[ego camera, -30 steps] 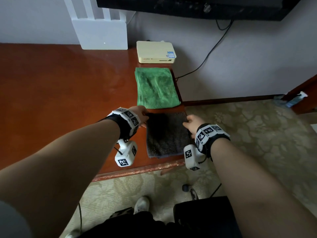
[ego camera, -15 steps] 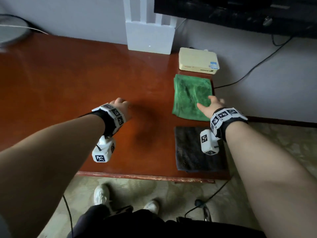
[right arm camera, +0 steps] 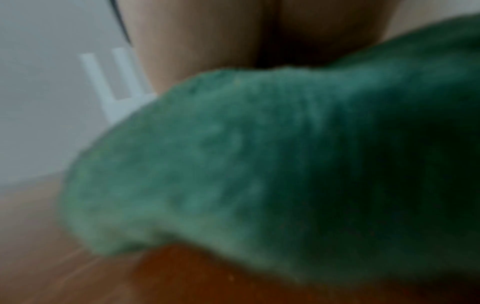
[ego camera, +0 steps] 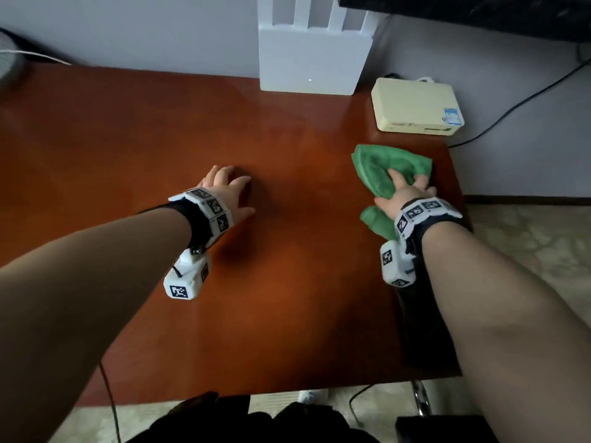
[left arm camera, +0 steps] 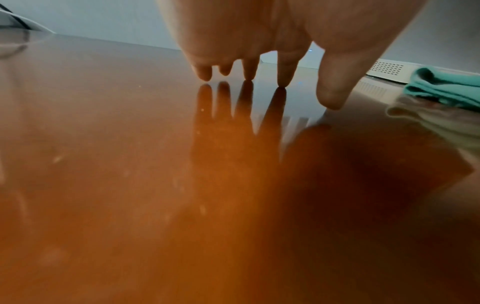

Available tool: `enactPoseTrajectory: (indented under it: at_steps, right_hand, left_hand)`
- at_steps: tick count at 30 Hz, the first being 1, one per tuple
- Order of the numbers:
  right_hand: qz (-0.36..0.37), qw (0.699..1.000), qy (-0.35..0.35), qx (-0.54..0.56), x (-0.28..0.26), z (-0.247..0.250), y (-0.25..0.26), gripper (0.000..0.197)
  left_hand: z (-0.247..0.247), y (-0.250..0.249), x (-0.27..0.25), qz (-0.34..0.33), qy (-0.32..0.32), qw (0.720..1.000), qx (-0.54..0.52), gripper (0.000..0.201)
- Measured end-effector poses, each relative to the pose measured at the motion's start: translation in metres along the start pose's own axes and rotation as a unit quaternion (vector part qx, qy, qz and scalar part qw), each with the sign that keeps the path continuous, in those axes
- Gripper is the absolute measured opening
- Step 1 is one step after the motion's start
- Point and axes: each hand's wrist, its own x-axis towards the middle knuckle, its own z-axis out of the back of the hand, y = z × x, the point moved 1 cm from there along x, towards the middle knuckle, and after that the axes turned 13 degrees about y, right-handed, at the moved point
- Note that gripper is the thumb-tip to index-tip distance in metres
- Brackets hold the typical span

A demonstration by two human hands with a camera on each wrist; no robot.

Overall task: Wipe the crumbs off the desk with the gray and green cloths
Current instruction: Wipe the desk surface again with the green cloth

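Note:
The green cloth (ego camera: 380, 169) lies bunched near the right rear of the red-brown desk (ego camera: 160, 139). My right hand (ego camera: 404, 190) grips it from above, fingers curled into the folds; in the right wrist view the green cloth (right arm camera: 259, 174) fills the blurred frame. The dark gray cloth (ego camera: 419, 334) lies flat at the desk's right front corner, mostly hidden under my right forearm. My left hand (ego camera: 228, 187) rests on bare desk mid-table, and its fingertips (left arm camera: 281, 82) touch the glossy top, holding nothing. A few pale specks (left arm camera: 202, 110) dot the desk (left arm camera: 103, 144) near the fingers.
A white router (ego camera: 315, 59) with antennas stands against the back wall. A beige box (ego camera: 415, 107) sits right behind the green cloth, with a black cable (ego camera: 518, 103) running off to the right. The desk's right edge drops to patterned carpet (ego camera: 527, 251).
Both hands left the gray cloth. My right hand reached forward onto the green cloth and bunched it up from flat. My left hand moved left onto bare desk.

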Motion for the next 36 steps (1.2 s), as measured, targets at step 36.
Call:
enactPoseTrajectory:
  at_steps: [36]
  right_hand:
    - [0.183, 0.977, -0.015, -0.103, 0.045, 0.039, 0.111, 0.067]
  left_hand:
    - [0.028, 0.016, 0.056, 0.004, 0.102, 0.989, 0.11, 0.087]
